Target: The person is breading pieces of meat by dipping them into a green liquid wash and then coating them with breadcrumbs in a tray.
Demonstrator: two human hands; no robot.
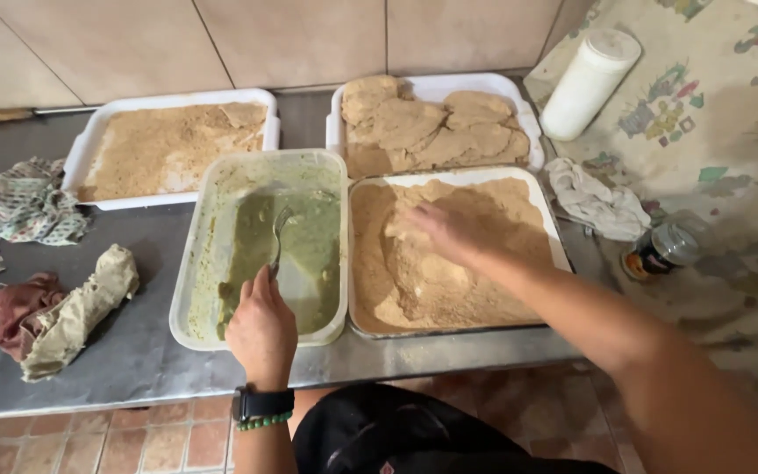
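1. Our left hand (262,326) holds the handle of a fork (277,239) in a closed grip. The fork's prongs lie in the green liquid of the clear plastic tub (193,263), which stands at the front edge of the bench (133,351), near its middle.
2. Our right hand (442,230) lies flat in the crumbs of the metal tray (560,239) just beside the tub, on its right. The fingers are covered with crumbs, so we cannot tell if they grip a piece or only press down.
3. We judge that the step in hand is the coating in crumbs.
4. The next move calls for lifting the coated piece to the white tray (519,96) behind, at the back edge, where breaded pieces (423,127) already lie stacked.
5. A second white tray (89,145) with crumbs stands at the back left.
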